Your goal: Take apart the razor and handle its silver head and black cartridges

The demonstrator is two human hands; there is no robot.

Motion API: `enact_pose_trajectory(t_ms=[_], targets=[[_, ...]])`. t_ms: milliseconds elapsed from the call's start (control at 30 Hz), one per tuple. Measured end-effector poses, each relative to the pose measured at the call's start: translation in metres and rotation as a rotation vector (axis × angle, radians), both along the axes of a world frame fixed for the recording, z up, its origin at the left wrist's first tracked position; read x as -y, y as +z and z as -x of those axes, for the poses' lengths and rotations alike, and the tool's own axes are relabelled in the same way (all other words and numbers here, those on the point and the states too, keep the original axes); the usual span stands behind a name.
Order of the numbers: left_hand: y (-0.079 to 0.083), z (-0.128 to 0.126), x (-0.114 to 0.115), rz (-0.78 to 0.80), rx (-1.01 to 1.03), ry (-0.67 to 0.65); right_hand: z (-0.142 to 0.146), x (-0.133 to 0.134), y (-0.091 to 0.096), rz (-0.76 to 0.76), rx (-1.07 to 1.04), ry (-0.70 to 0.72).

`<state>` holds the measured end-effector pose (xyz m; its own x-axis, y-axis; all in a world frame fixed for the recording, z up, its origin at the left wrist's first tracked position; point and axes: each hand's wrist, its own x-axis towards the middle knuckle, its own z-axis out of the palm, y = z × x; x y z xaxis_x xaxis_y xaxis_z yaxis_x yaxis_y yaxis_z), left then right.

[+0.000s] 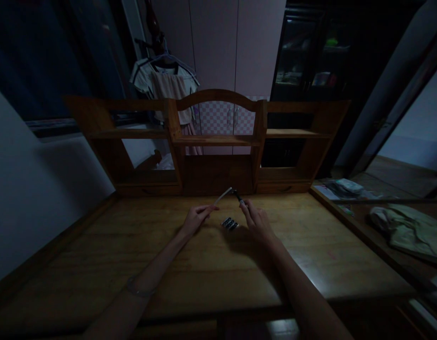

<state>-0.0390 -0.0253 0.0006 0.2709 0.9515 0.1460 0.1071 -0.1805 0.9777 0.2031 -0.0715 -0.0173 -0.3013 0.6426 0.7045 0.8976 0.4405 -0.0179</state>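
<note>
My left hand (pixel 197 218) is closed with its fingertips pinched on a thin, pale stick-like piece (pixel 223 195), which slants up and to the right. My right hand (pixel 256 219) is wrapped round a slim tool with a dark shaft and grey handle (pixel 239 196); its exact kind is too small and dim to tell. The far ends of the stick and the tool come close together above the desk, and whether they touch I cannot tell. Between and just below my hands, a small group of black and silver pieces (pixel 230 224) lies in a row on the desktop.
The wooden desk (pixel 133 264) carries a shelf unit (pixel 218 140) along its back edge. Beyond it hang clothes (pixel 169 85) in front of pink cabinet doors (pixel 218 52). At right, a light green cloth (pixel 413 229) and a plastic-wrapped item (pixel 349 185) lie past the desk's raised edge.
</note>
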Motion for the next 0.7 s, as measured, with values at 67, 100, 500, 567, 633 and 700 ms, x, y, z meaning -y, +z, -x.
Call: enact_pose_trajectory(t_ms=[67,100,500,567,633,700], targets=[[0.001,0.001,0.0,-0.019,-0.001,0.029,-0.002,0.003,-0.003,-0.049,0.09,-0.02],[0.001,0.001,0.0,-0.035,0.005,0.03,-0.002,0.004,-0.003,-0.054,0.118,-0.034],[-0.002,0.002,-0.002,-0.122,0.006,0.091,0.006,0.002,0.012,0.173,0.082,-0.103],[-0.002,0.0,-0.001,-0.16,-0.029,0.043,0.008,0.003,0.015,0.242,0.018,-0.092],[-0.004,0.0,-0.003,-0.203,-0.076,0.055,0.009,0.004,0.017,0.278,-0.024,-0.084],[-0.005,0.001,-0.006,-0.22,-0.108,0.133,0.009,0.005,0.017,0.281,-0.044,-0.085]])
